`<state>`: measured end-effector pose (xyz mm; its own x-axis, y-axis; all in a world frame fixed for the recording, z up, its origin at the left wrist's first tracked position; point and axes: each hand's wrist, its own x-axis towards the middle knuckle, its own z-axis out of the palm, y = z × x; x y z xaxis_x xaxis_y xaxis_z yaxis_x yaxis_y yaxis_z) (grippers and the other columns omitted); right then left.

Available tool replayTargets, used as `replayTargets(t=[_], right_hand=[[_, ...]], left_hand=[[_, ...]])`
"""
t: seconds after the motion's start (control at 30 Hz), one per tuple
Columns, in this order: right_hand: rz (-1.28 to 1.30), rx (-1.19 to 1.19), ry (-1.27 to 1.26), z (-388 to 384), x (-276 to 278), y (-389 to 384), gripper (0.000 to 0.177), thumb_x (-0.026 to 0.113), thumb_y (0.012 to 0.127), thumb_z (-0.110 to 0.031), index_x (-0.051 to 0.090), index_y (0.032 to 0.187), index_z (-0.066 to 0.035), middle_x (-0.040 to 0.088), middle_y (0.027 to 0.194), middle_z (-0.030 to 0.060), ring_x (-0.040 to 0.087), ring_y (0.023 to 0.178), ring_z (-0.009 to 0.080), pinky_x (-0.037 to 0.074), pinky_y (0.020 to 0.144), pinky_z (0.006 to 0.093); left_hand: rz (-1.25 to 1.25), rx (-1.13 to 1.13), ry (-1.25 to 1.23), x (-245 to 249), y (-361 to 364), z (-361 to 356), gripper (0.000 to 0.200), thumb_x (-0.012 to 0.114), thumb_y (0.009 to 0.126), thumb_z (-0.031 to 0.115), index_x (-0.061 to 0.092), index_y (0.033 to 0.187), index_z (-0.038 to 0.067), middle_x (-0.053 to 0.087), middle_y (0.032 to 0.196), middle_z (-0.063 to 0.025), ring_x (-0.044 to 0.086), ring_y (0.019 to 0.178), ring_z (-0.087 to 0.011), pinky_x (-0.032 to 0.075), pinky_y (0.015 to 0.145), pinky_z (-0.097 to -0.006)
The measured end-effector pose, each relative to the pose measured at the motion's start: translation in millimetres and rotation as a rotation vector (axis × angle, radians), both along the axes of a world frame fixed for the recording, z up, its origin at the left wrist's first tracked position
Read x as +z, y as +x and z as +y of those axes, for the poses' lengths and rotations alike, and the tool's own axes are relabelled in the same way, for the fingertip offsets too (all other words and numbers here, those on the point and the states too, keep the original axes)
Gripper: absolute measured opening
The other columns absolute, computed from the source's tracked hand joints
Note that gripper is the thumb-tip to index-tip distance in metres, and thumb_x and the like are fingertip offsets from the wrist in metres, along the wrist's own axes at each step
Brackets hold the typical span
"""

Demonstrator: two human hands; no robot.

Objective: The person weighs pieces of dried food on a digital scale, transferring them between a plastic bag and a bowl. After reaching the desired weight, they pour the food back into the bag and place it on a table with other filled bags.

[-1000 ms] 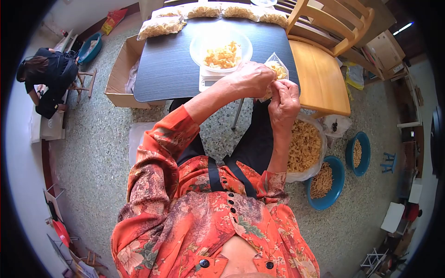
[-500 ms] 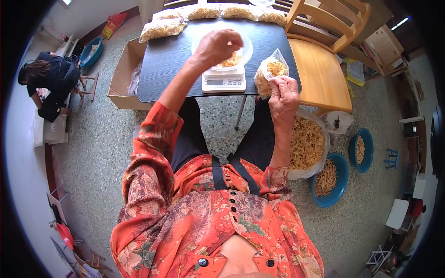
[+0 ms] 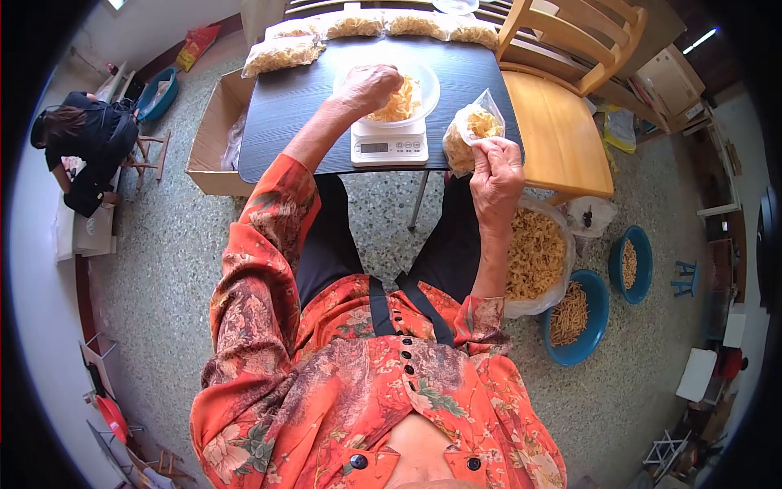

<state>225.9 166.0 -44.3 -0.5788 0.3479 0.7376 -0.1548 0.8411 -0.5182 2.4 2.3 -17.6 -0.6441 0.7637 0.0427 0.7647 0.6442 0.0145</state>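
Observation:
My left hand [image 3: 371, 88] is closed over the left side of a clear plastic bowl [image 3: 434, 96]; whether its curled fingers hold anything is hidden. Pale yellow, curly dried pieces [image 3: 403, 101] lie in the bowl. Under it stands a white kitchen scale [image 3: 389, 147] with a small display, at the table's near edge. My right hand [image 3: 498, 173] pinches the edge of a clear plastic bag [image 3: 459, 153] at the table's right corner. The bag is open at the top and partly filled with the same pieces.
Several filled bags [image 3: 283, 55] line the far edge of the dark table [image 3: 301, 106]. A wooden chair [image 3: 558, 134] stands right. Below it are a large bag of dried pieces [image 3: 533, 257] and blue basins [image 3: 599, 314]. A cardboard box [image 3: 213, 151] and another person [image 3: 94, 134] are left.
My left hand has moved slightly left and down, uncovering more of the pieces in the bowl. My right hand still pinches the bag in nearly the same place.

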Motion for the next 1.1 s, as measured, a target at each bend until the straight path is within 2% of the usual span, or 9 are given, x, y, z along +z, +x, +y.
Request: replayTargets(t=[0.17, 0.23, 0.3, 0.33, 0.37, 0.47, 0.83, 1.0, 1.1], right_hand=[[-0.006, 0.014, -0.029, -1, -2, -1, 0.009, 0.073, 0.083, -0.002, 0.071, 0.092, -0.001, 0.064, 0.094, 0.0106, 0.067, 0.083, 0.0264, 0.056, 0.073, 0.0351], [-0.003, 0.016, -0.025, -1, -3, -2, 0.01, 0.073, 0.082, -0.002, 0.071, 0.092, -0.001, 0.064, 0.095, 0.0107, 0.067, 0.083, 0.0263, 0.056, 0.073, 0.035], [0.003, 0.016, -0.019, -1, -4, -2, 0.01, 0.073, 0.082, -0.002, 0.071, 0.092, -0.001, 0.064, 0.095, 0.0107, 0.067, 0.083, 0.0261, 0.056, 0.074, 0.0349], [0.004, 0.021, -0.025, -2, -4, -2, 0.01, 0.072, 0.082, -0.001, 0.071, 0.092, -0.001, 0.064, 0.095, 0.0108, 0.067, 0.083, 0.0262, 0.056, 0.074, 0.0349], [0.006, 0.025, -0.032, -2, -4, -3, 0.01, 0.072, 0.082, -0.001, 0.071, 0.092, -0.001, 0.064, 0.095, 0.0108, 0.068, 0.084, 0.0263, 0.056, 0.075, 0.0348], [-0.002, 0.029, -0.046, -4, -4, -3, 0.01, 0.072, 0.082, 0.0, 0.071, 0.092, -0.001, 0.064, 0.095, 0.011, 0.067, 0.083, 0.0266, 0.056, 0.075, 0.035], [-0.003, 0.051, -0.072, -7, 0, -6, 0.012, 0.072, 0.081, 0.0, 0.071, 0.093, -0.001, 0.063, 0.093, 0.0111, 0.067, 0.081, 0.0268, 0.056, 0.074, 0.0353], [0.001, 0.077, -0.091, -7, 2, -10, 0.012, 0.072, 0.081, 0.001, 0.07, 0.093, -0.001, 0.063, 0.092, 0.0113, 0.067, 0.08, 0.0268, 0.056, 0.072, 0.0349], [0.009, 0.09, -0.114, -8, 3, -11, 0.012, 0.071, 0.081, 0.001, 0.07, 0.093, -0.001, 0.063, 0.092, 0.0118, 0.067, 0.08, 0.0273, 0.055, 0.072, 0.035]], left_hand=[[-0.069, 0.028, 0.416, 4, -9, -16, 0.012, 0.07, 0.082, 0.006, 0.073, 0.094, 0.007, 0.07, 0.091, -0.0078, 0.069, 0.085, -0.0238, 0.055, 0.078, -0.0341], [-0.238, 0.081, 0.693, 9, -11, -25, 0.011, 0.07, 0.087, 0.011, 0.072, 0.094, 0.004, 0.07, 0.081, -0.007, 0.065, 0.07, -0.0124, 0.055, 0.067, -0.0284], [-0.589, 0.263, 0.815, 19, -16, -30, 0.013, 0.068, 0.09, 0.015, 0.072, 0.094, 0.003, 0.071, 0.081, -0.0057, 0.065, 0.069, -0.0111, 0.054, 0.064, -0.0259], [-0.764, 0.226, 0.996, 15, -22, -35, 0.016, 0.07, 0.091, 0.015, 0.07, 0.098, 0.0, 0.071, 0.083, -0.0076, 0.066, 0.071, -0.0119, 0.056, 0.064, -0.0234], [-0.761, 0.223, 0.995, 14, -23, -35, 0.016, 0.07, 0.091, 0.015, 0.07, 0.098, 0.0, 0.071, 0.083, -0.0076, 0.066, 0.071, -0.0119, 0.056, 0.064, -0.0234], [-1.107, 0.421, 1.447, 13, -24, -35, 0.025, 0.074, 0.087, 0.007, 0.063, 0.106, -0.005, 0.069, 0.092, -0.0126, 0.07, 0.079, -0.0185, 0.062, 0.071, -0.0269], [-1.306, 0.351, 1.71, 34, 7, 14, 0.027, 0.067, 0.092, 0.007, 0.058, 0.114, -0.006, 0.065, 0.1, -0.0122, 0.067, 0.092, -0.0214, 0.06, 0.085, -0.0311], [-1.368, 0.095, 1.711, 36, 43, 45, 0.018, 0.068, 0.091, 0.006, 0.061, 0.104, -0.005, 0.067, 0.095, -0.013, 0.07, 0.084, -0.0216, 0.061, 0.079, -0.0319], [-1.223, -0.018, 1.595, 23, 63, 63, 0.013, 0.071, 0.089, 0.006, 0.067, 0.095, -0.005, 0.069, 0.091, -0.0122, 0.07, 0.079, -0.0178, 0.061, 0.077, -0.0309]])
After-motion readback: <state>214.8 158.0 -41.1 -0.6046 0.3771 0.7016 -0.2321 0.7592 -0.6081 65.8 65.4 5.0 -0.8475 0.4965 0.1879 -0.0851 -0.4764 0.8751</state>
